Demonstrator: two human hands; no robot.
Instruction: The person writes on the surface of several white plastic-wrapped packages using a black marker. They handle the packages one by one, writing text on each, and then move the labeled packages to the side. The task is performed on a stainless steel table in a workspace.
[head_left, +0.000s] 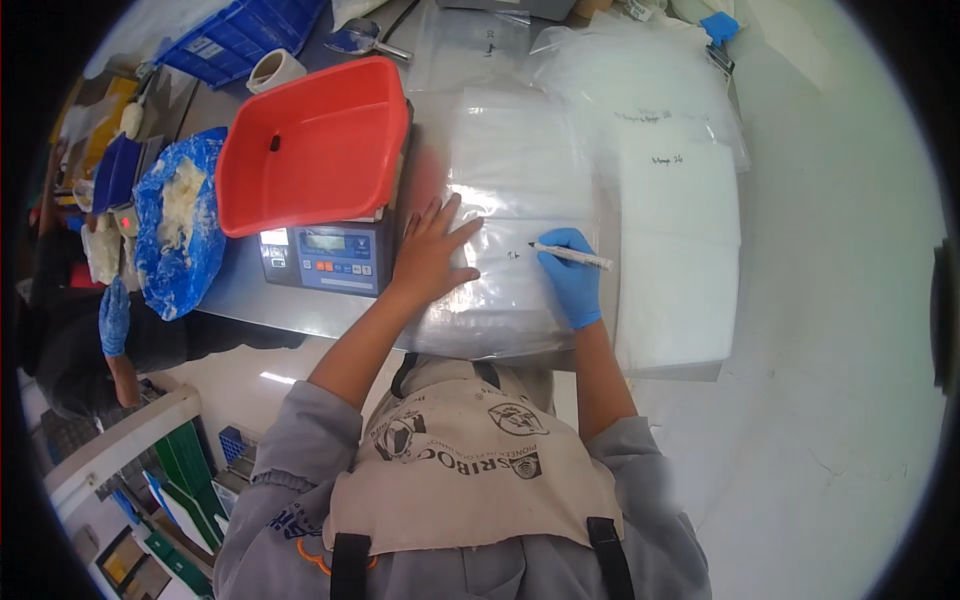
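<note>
My bare left hand (433, 257) lies with spread fingers on a clear plastic bag (517, 172), its fingertips on the bag's left side. In a blue glove, my right hand (570, 277) grips a white marker pen (577, 256), its dark tip pointing left just above the bag. A short handwritten mark sits on the plastic to the left of the tip. To the right lies a stack of whitish plastic bags (675, 262) with handwriting near its top.
Left of the bag, a red plastic tub (315, 150) rests on a digital scale (328, 259). Beside it are a blue plastic bag of pale dough or flour (180, 217), a tape roll (276, 72), a scoop (364, 39) and a blue crate (240, 41). A co-worker's gloved hand (115, 319) is at far left.
</note>
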